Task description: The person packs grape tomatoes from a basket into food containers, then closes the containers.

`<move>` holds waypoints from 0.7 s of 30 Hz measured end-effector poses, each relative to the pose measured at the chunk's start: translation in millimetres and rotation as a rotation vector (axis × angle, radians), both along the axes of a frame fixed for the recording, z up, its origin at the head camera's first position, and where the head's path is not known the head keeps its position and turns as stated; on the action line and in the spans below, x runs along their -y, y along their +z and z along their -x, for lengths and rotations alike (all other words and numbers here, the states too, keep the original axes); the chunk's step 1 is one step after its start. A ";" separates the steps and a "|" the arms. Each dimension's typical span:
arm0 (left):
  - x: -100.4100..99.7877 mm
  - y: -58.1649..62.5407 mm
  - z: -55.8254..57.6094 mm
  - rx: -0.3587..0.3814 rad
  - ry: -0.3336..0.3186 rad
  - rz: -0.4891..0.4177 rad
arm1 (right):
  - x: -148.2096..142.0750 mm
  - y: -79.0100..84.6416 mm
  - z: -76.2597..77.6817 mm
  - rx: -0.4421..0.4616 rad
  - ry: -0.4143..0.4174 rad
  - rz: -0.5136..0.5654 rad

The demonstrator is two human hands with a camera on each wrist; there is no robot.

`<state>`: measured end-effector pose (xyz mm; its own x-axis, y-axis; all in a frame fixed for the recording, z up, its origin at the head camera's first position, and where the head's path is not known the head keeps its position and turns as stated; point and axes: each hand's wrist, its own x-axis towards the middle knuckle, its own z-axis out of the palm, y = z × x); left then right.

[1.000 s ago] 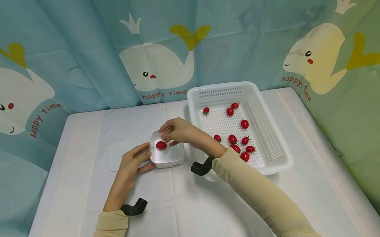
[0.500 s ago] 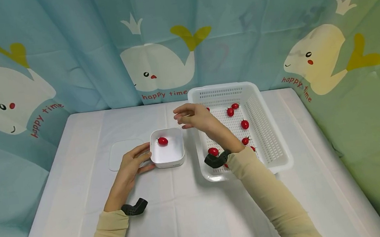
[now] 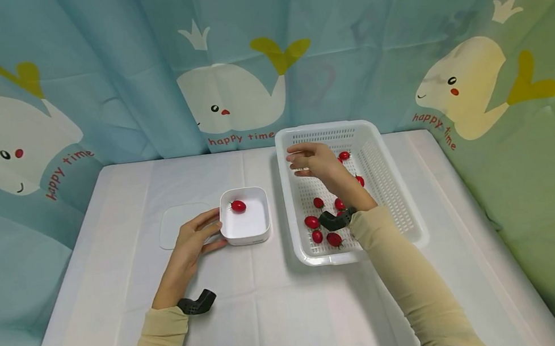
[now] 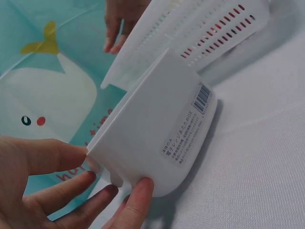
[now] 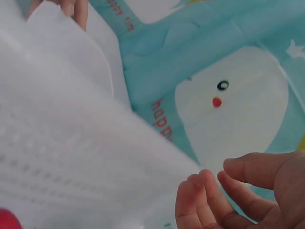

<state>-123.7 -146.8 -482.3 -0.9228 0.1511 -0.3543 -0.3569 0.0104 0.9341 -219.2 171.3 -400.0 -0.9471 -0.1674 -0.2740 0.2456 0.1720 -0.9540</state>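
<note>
A small white square box [image 3: 254, 224] stands on the table with one red cherry tomato [image 3: 238, 206] in it. My left hand [image 3: 196, 236] rests against the box's left side, fingertips at its rim and wall; a printed label [image 4: 186, 129] shows on the wall. My right hand [image 3: 318, 162] hovers over the far left part of a white perforated basket [image 3: 404, 198], fingers loosely bent with nothing between them. Several cherry tomatoes [image 3: 311, 222] lie scattered in the basket, some hidden under the right hand and forearm.
A translucent flat lid [image 3: 172, 222] lies on the white-covered table [image 3: 253, 324], partly behind the left hand. The basket stands right of the box. A blue-green curtain [image 3: 142, 68] with printed whales hangs behind and along the sides.
My right hand has left the box and moved right over the basket. The tomato in the box has shifted slightly toward the back. The left hand has stayed at the box.
</note>
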 end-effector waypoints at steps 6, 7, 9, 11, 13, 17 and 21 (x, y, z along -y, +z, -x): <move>-0.4 -0.7 -0.5 0.006 -0.001 0.007 | -10.6 -9.2 9.7 0.052 -0.062 0.008; -0.4 -1.1 -0.4 0.007 0.001 0.007 | -11.8 -10.7 11.3 0.062 -0.070 0.006; -0.4 -1.3 -0.5 0.007 0.003 0.007 | -13.9 -13.8 13.8 0.083 -0.089 -0.004; -0.3 -1.1 -0.7 0.006 0.004 0.005 | -16.0 -17.6 15.8 0.098 -0.100 -0.011; 0.0 -0.4 -0.9 0.006 0.007 -0.002 | -18.0 -22.5 17.8 0.109 -0.110 -0.019; 0.1 1.4 -1.5 0.004 0.006 -0.005 | -21.7 -34.1 22.9 0.124 -0.144 -0.051; -0.2 2.0 -1.6 0.008 0.008 0.003 | -23.0 -44.6 29.4 0.141 -0.171 -0.104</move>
<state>-122.0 -146.6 -480.3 -0.9211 0.1430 -0.3620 -0.3644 0.0101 0.9312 -248.6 194.3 -444.5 -0.9102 0.0281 -0.4132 0.4094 0.2116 -0.8875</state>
